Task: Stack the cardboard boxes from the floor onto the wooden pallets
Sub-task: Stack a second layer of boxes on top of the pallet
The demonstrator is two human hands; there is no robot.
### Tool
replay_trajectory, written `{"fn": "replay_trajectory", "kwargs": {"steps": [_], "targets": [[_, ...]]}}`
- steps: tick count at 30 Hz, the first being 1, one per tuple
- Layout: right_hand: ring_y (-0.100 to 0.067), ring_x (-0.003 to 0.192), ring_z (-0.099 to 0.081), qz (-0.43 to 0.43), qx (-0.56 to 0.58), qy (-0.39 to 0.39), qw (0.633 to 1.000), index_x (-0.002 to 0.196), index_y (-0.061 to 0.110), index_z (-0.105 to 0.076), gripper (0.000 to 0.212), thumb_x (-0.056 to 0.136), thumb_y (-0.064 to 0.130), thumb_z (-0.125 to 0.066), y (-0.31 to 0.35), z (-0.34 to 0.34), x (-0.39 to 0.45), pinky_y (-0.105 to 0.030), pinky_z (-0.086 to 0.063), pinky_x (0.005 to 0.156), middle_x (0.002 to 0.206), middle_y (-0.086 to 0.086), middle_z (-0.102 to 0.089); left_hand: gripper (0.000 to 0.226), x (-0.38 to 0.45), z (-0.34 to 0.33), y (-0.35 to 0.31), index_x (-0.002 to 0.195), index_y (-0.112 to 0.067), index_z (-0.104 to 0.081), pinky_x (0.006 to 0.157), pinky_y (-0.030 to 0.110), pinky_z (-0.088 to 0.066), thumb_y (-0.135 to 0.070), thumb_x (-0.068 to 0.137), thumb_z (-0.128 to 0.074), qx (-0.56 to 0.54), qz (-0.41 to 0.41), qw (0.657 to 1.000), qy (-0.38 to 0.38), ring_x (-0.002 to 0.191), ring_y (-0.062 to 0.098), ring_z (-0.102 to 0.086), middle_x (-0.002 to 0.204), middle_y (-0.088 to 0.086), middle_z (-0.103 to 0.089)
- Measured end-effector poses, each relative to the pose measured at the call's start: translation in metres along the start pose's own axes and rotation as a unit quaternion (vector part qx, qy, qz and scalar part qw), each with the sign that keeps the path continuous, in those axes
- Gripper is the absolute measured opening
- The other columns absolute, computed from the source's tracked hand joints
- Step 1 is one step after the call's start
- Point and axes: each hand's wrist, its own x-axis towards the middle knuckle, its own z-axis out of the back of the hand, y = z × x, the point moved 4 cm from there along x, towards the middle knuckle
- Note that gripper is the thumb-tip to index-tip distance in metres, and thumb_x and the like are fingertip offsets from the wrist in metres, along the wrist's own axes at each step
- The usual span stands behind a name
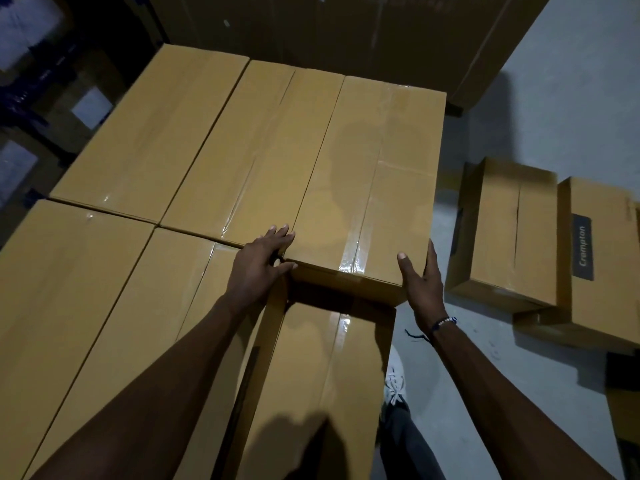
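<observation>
At the far left, long tan cardboard boxes sealed with clear tape [149,126] lie side by side in a flat upper layer, their edges touching. Moving right, the left hand [258,265] rests palm down on the near left corner of the rightmost long tan cardboard box [377,174], fingers spread flat over its top and thumb hooked on its front edge; this grip is apart, not clamped. That box sits level with its neighbours at the right end of the layer. Just below its near end, a lower tan cardboard box [322,386] lies one level down. The right hand [424,282] stands upright against the box's near right corner, thumb on the front face and fingers straight along the right side, the grip apart but pressing. Further right, on the pale grey floor [554,98], two shorter tan cardboard boxes [505,230] lie touching; the outer one carries a dark label.
</observation>
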Motion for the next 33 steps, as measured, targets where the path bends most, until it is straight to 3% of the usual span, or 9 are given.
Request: {"fn": "replay_trajectory", "kwargs": {"steps": [6, 9, 14, 17, 19, 23, 30, 33], "targets": [[-0.018, 0.140, -0.045, -0.005, -0.016, -0.001, 1.000, 0.163, 0.035, -0.022, 0.074, 0.101, 0.042, -0.062, 0.003, 0.000, -0.003, -0.046, -0.041, 0.117, 0.155, 0.010, -0.044, 0.070, -0.002, 0.002, -0.007, 0.147, -0.026, -0.056, 0.121, 0.037, -0.029, -0.027, 0.084, -0.084, 0.014, 0.017, 1.000, 0.009, 0.151, 0.014, -0.032, 0.158, -0.009, -0.045], [-0.021, 0.144, -0.043, -0.008, -0.031, -0.002, 0.999, 0.162, 0.032, -0.024, 0.078, 0.098, 0.042, -0.068, 0.009, 0.003, -0.003, -0.050, -0.039, 0.119, 0.161, 0.004, -0.042, 0.073, -0.001, 0.005, -0.011, 0.147, -0.023, -0.056, 0.121, 0.046, -0.036, -0.026, 0.081, -0.087, 0.024, 0.022, 0.999, 0.027, 0.151, 0.018, -0.034, 0.158, -0.006, -0.045], [-0.022, 0.149, -0.037, 0.012, -0.054, -0.019, 0.998, 0.163, 0.029, -0.022, 0.083, 0.096, 0.043, -0.069, 0.056, 0.021, 0.002, -0.051, -0.037, 0.119, 0.168, 0.003, -0.030, 0.085, 0.003, 0.022, -0.040, 0.147, -0.021, -0.054, 0.113, 0.048, -0.046, -0.044, 0.074, -0.090, 0.018, 0.067, 0.995, 0.069, 0.145, 0.026, -0.045, 0.161, 0.000, -0.044], [-0.017, 0.146, -0.041, 0.028, -0.045, -0.008, 0.999, 0.161, 0.029, -0.029, 0.078, 0.096, 0.045, -0.069, 0.103, 0.036, -0.002, -0.047, -0.040, 0.118, 0.165, 0.006, -0.035, 0.080, -0.002, 0.046, -0.077, 0.147, -0.023, -0.055, 0.115, 0.044, -0.044, -0.046, 0.077, -0.087, -0.005, 0.069, 0.997, 0.032, 0.146, 0.021, -0.043, 0.160, -0.002, -0.044], [-0.014, 0.145, -0.042, 0.038, -0.042, 0.005, 0.998, 0.160, 0.028, -0.034, 0.075, 0.096, 0.048, -0.068, 0.140, 0.050, -0.008, -0.044, -0.042, 0.116, 0.163, 0.006, -0.039, 0.072, -0.007, 0.069, -0.109, 0.143, -0.022, -0.058, 0.113, 0.034, -0.040, -0.044, 0.080, -0.086, -0.021, 0.076, 0.997, -0.010, 0.144, 0.017, -0.045, 0.158, -0.003, -0.047], [-0.011, 0.140, -0.047, 0.048, -0.022, 0.038, 0.998, 0.156, 0.029, -0.041, 0.070, 0.095, 0.050, -0.068, 0.211, 0.080, -0.033, -0.032, -0.045, 0.103, 0.159, 0.008, -0.044, 0.059, -0.023, 0.119, -0.184, 0.135, -0.024, -0.064, 0.113, 0.029, -0.040, -0.039, 0.081, -0.086, -0.059, 0.101, 0.990, -0.077, 0.139, 0.011, -0.051, 0.152, -0.005, -0.055], [-0.010, 0.130, -0.053, 0.092, 0.005, 0.066, 0.994, 0.152, 0.033, -0.047, 0.067, 0.093, 0.059, -0.066, 0.301, 0.159, -0.104, -0.050, -0.047, 0.112, 0.140, 0.019, -0.055, 0.047, -0.080, 0.211, -0.313, 0.130, -0.025, -0.066, 0.114, 0.032, -0.044, -0.031, 0.087, -0.082, -0.100, 0.061, 0.981, -0.155, 0.135, 0.004, -0.053, 0.143, -0.009, -0.062], [-0.013, 0.134, -0.052, 0.105, 0.039, 0.050, 0.992, 0.150, 0.037, -0.049, 0.067, 0.091, 0.063, -0.066, 0.314, 0.196, -0.143, -0.053, -0.046, 0.112, 0.148, 0.013, -0.055, 0.046, -0.120, 0.234, -0.355, 0.131, -0.025, -0.066, 0.113, 0.031, -0.044, -0.028, 0.088, -0.082, -0.102, 0.032, 0.978, -0.179, 0.134, -0.001, -0.052, 0.142, -0.011, -0.062]]}}
